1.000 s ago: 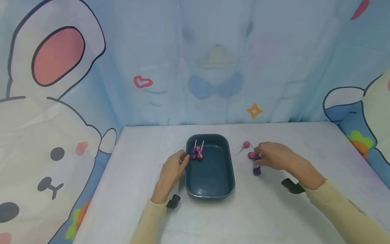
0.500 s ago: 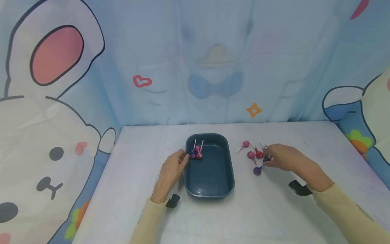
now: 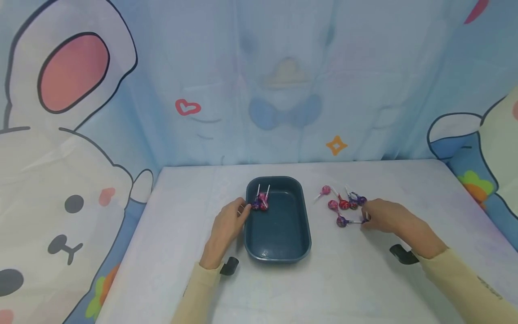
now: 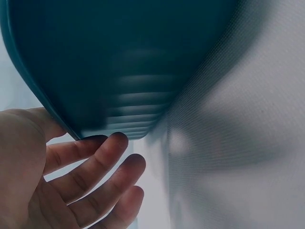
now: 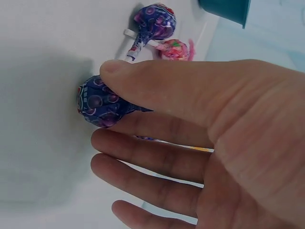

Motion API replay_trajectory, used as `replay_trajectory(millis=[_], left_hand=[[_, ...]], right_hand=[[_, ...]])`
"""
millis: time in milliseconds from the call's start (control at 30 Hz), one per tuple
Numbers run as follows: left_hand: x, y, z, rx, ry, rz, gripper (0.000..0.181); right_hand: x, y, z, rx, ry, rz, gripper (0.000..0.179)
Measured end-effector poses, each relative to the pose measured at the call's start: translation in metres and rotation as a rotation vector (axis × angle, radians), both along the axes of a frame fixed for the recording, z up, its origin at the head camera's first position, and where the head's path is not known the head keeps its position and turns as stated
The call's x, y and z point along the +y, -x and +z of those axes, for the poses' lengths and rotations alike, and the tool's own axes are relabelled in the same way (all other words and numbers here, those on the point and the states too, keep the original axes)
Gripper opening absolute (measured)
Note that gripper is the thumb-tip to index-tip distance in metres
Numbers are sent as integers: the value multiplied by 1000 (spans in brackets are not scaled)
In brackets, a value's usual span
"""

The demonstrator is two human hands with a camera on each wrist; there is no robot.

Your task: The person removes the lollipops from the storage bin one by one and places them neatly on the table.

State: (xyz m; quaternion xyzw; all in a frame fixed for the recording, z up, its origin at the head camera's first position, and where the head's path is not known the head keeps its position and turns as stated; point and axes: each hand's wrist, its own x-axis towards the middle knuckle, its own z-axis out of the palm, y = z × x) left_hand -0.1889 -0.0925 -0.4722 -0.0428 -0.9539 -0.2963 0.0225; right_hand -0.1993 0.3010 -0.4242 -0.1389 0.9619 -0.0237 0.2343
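Observation:
My left hand point(image 3: 227, 227) holds the left rim of a dark teal tray point(image 3: 279, 238), thumb inside the edge and fingers outside in the left wrist view. Several wrapped lollipops point(image 3: 261, 203) lie together in the tray's far left part. To the right of it, my right hand point(image 3: 390, 219) pinches a purple-wrapped lollipop point(image 5: 97, 102) between thumb and index finger; its stick is mostly hidden by the hand. Close to that hand, another purple lollipop point(image 3: 341, 221) lies on the table beside a pink one point(image 3: 332, 205).
Beyond these lie a red lollipop point(image 3: 344, 205), a purple one point(image 3: 361, 200) near my right knuckles, and a pink one point(image 3: 325, 190) farthest back. A white cloth point(image 3: 202, 189) covers the table. A printed curtain point(image 3: 218, 81) closes off the back.
My right hand has moved right and slightly nearer with the purple lollipop, uncovering red and purple lollipops. My left hand and the tray keep their places.

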Motion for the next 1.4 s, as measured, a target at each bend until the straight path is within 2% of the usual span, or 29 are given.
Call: replay_trajectory(millis=[167, 300, 400, 533, 767, 900, 1167, 1400], left_hand=[[0, 0, 1, 5, -8, 0, 26], [0, 0, 1, 2, -6, 1, 27], [0, 0, 1, -2, -2, 3, 28], [0, 0, 1, -5, -1, 3, 28], [0, -1, 1, 3, -9, -1, 27], [0, -1, 1, 6, -13, -1, 27], [-1, -1, 1, 11, -5, 3, 27], [-1, -1, 0, 13, -9, -4, 27]], right_hand=[[0, 1, -3, -7, -20, -27, 43], [1, 2, -6, 3, -7, -27, 37], [1, 3, -7, -6, 16, -40, 39], [0, 7, -4, -24, 29, -56, 53], [-8, 11, 8, 1, 51, -46, 60], [-12, 14, 14, 20, 70, -24, 57], [-27, 18, 28, 119, 134, 100, 37], [-50, 20, 39, 124, 97, 96, 40]])
